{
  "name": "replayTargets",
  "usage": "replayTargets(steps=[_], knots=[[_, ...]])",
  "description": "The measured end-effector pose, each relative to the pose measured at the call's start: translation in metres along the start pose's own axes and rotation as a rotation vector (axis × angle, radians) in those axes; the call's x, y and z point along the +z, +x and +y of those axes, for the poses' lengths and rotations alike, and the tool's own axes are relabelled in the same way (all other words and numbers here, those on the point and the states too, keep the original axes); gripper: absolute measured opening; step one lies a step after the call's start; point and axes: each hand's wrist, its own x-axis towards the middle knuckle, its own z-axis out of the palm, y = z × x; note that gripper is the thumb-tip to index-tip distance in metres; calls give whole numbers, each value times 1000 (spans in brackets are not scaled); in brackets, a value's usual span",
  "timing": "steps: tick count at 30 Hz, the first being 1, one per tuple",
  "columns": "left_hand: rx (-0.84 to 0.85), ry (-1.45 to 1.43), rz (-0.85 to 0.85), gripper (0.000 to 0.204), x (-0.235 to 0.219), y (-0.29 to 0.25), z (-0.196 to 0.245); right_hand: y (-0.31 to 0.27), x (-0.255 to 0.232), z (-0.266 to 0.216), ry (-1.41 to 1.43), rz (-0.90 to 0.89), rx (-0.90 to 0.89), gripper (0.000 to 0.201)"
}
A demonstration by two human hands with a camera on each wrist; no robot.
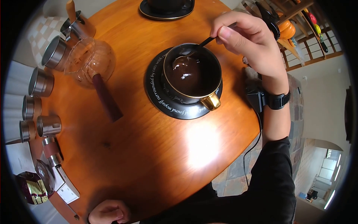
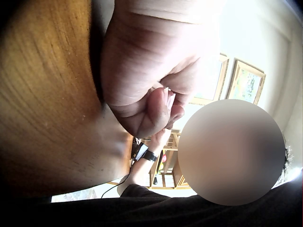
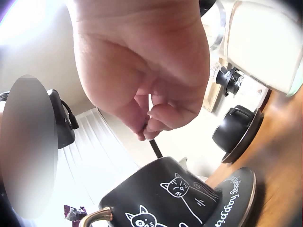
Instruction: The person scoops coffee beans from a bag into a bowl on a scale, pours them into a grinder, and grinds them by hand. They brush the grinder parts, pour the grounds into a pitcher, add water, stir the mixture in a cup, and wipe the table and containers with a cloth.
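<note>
Between thumb and fingers, my right hand (image 1: 250,43) pinches the dark handle of a spoon (image 1: 206,42), whose lower end is inside a black cup (image 1: 167,87) of dark brown liquid (image 1: 192,76). The cup, gold-handled, stands on a black saucer (image 1: 158,98) with white lettering. White cat drawings show on the cup (image 3: 151,189) in the right wrist view, below my right hand (image 3: 142,66). My left hand (image 1: 109,212) rests at the near table edge, fingers loosely curled around nothing; the left wrist view shows this hand (image 2: 147,71) close up beside the wood.
A glass pot (image 1: 102,61) with a dark red handle stands left of the cup. Several metal cups and canisters (image 1: 41,82) line the left table edge. Another black cup and saucer (image 1: 167,15) are at the far side. A black cable (image 1: 257,140) hangs by the right edge.
</note>
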Motion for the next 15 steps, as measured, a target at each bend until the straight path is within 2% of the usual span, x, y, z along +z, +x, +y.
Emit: replayTargets(steps=[2,3,5,6,8,12,14,15], knots=[[-7,-1,4,15,1,1,1,-1,0,0,34,51,130,14],[7,-4,-17,15,1,1,1,0,2,1,35,50,131,14],[21,-6,-37,16,1,2,0,3,4,1,213,-67,263,14],[20,-12,-38,16,0,2,-1,3,4,1,213,-67,263,14],[21,-18,-41,16,-1,1,-1,4,4,-1,432,-124,369,12],[21,6,-48,17,0,2,-1,6,-1,12,509,-98,390,16],[17,24,-49,17,-1,2,1,6,-9,13,684,-87,389,14],[19,32,-55,17,0,2,1,6,-7,12,610,4,400,15]])
